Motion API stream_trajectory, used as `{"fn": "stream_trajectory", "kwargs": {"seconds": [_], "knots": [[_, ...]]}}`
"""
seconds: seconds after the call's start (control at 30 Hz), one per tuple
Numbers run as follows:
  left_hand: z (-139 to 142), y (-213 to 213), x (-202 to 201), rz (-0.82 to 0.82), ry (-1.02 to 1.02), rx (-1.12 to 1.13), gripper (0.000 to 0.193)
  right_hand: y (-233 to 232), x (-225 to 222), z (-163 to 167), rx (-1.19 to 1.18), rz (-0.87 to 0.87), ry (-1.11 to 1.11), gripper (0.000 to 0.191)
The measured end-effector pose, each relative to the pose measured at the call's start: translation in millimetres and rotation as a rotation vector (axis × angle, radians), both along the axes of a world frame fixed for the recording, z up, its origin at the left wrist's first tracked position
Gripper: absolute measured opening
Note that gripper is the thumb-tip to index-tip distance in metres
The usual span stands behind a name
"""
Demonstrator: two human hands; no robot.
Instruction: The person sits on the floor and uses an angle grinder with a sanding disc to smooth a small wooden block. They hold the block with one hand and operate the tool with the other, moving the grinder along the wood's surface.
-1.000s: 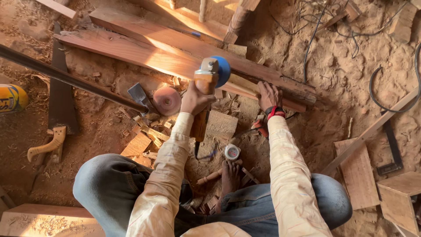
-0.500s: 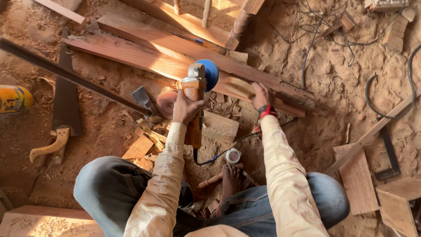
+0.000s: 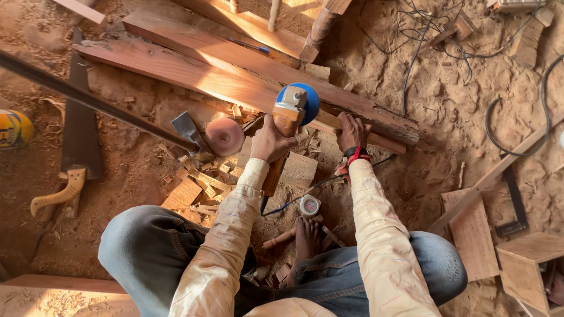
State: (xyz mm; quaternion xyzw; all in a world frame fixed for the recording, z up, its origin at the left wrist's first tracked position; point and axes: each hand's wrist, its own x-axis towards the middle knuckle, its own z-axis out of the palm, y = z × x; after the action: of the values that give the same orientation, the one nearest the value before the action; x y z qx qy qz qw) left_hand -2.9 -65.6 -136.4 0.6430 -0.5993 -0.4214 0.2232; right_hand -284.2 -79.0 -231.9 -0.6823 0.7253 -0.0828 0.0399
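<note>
Two long reddish planks [image 3: 194, 73] lie across the far sawdust floor, running from far left toward centre right. The right hand [image 3: 351, 132] presses flat, fingers together, on the near plank's right end. The left hand [image 3: 269, 141] is clamped around the body of an angle grinder [image 3: 288, 117], whose blue disc guard sits over the plank's near edge. A handsaw [image 3: 73, 141] lies at left. A tape measure [image 3: 309, 205] rests near the bare foot [image 3: 305, 238].

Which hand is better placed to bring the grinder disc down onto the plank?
Left. The left hand grips the angle grinder, its blue disc over the plank. The right hand presses flat on that plank, probably steadying it, and holds no tool.
</note>
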Motion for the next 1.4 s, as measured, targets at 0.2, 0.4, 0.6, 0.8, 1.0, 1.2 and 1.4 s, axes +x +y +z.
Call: {"fn": "stream_trajectory", "kwargs": {"seconds": [0.2, 0.4, 0.6, 0.8, 1.0, 1.2, 1.4], "knots": [[-8, -3, 4, 0.064, 0.06, 0.118, 0.079, -1, -1, 4, 0.009, 0.013, -0.03, 0.063], [-27, 0, 15, 0.113, 0.53, -0.019, 0.083, 3, 3, 13, -0.246, 0.093, -0.118, 0.06], [-14, -3, 35, 0.218, 0.331, 0.205, 0.087, -10, -2, 30, -0.001, -0.041, -0.717, 0.041], [28, 4, 51, 0.285, 0.197, -0.019, 0.079, -28, 6, 38, -0.003, -0.112, -0.728, 0.06], [63, 16, 45, 0.181, 0.161, -0.09, 0.071, -17, 25, 41, 0.077, -0.126, -0.478, 0.045], [70, 42, 29, 0.036, 0.009, -0.151, 0.071, -10, 39, 45, -0.015, -0.017, -0.351, 0.043], [69, 50, 25, 0.076, 0.004, -0.134, 0.075, -6, 38, 43, -0.158, -0.009, -0.482, 0.039]]}}
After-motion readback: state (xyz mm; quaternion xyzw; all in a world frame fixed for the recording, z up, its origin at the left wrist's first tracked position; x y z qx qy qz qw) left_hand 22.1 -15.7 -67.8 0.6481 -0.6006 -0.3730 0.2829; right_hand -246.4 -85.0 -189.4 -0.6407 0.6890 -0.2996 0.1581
